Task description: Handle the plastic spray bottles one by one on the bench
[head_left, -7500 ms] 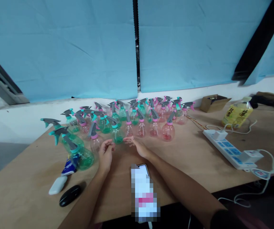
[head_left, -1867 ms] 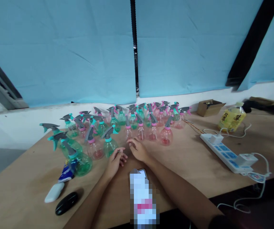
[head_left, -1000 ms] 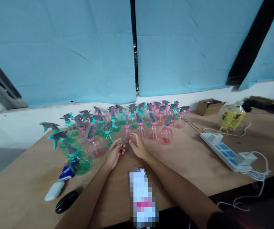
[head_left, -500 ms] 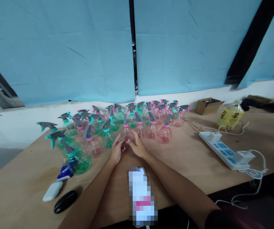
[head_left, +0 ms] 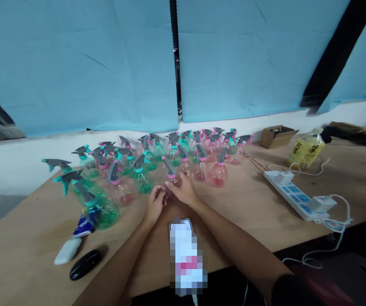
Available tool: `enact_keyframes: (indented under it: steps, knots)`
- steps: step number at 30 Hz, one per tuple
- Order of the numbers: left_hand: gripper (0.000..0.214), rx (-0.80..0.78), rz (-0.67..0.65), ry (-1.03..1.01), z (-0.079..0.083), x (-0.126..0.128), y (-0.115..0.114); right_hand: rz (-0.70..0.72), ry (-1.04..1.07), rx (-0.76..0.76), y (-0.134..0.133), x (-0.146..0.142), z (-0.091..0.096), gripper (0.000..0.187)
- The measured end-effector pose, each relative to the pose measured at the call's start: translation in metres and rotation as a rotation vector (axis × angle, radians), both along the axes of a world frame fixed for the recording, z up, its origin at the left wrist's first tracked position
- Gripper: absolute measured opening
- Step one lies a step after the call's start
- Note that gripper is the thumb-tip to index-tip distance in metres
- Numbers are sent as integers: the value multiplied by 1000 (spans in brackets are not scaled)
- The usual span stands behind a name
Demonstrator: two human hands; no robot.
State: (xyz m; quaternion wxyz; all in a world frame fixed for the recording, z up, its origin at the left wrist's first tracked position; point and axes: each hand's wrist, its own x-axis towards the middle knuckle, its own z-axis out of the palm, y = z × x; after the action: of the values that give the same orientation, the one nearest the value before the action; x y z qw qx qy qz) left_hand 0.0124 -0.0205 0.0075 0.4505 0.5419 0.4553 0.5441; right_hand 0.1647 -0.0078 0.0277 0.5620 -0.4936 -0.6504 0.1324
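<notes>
Pink spray bottle (head_left: 173, 179) is beyond the phone (head_left: 183, 240), a bit left of its centreline, and looks tilted with its head leaning left. Right hand (head_left: 183, 188) is wrapped around its right side, thumb across the front. Left hand (head_left: 157, 202) is half curled at the bottle's lower left; can't tell whether it's touching.

Progress: mid-handling, I'd judge. Done: this bottle and the others whose tops show have spray heads fitted; the other spray bottles (head_left: 218, 175) stand in loose rows beyond the phone, colours mixed. Left: this one isn't released or set straight. Can't give a finished count; rear rows overlap.

Materials: bodies are clear tinted plastic, smooth and rounded, pink or green, narrowing to a coloured collar. Heads are opaque grey, angular, with pink or teal triggers. Darker tint low in several; can't tell liquid from thick plastic. Left of the phone: crinkled blue packet (head_left: 85, 222), glossy black oval case (head_left: 85, 264), smooth white case (head_left: 68, 251). Right of it: hard white power strip (head_left: 293, 196). Desk (head_left: 234, 212) is flat brown, matte-looking.
</notes>
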Motion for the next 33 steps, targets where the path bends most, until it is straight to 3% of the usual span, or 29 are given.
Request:
enact_keyframes:
  steps: [6,10,16,21,25,30,33]
  knots:
    - [33,-7,-37,-30,2,-1,-7,69,122,20,-1,2,5,22]
    - [34,-20,-41,-26,1,-1,-6,154,197,-5,4,7,0,36]
    - [33,-25,-48,-26,0,1,-4,245,337,93,6,13,2,45]
    - [34,-32,-30,-63,1,3,-4,343,261,-4,6,11,6,35]
    - [32,-21,-21,-47,-2,3,-3,395,163,4,3,9,14,46]
    - [29,4,-26,-6,-5,2,-1,618,254,-115,5,8,21,42]
    - [30,7,-38,5,-4,2,-2,652,305,-197,8,7,19,33]
